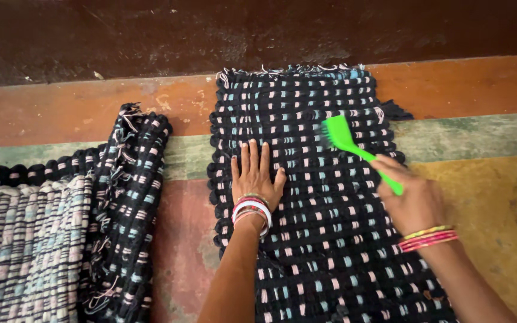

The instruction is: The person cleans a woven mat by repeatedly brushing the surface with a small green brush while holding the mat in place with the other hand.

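Nearest on the left lies a stack of folded woven mats (61, 239), well apart from the hands, while the black woven mat (318, 197) with pale blue and pink flecks runs from the near edge to the far wall over the painted floor (480, 125). The right hand (411, 200) has its fingers curled tight round the handle of a green brush (354, 149), whose head rests on the mat's far right part. Just left of it the left hand (257, 176) lies flat, fingers spread and holding nothing, pressing the mat's middle.

Black woven mat (324, 239) flat on floor, green brush (354, 149) tilted, bristles down
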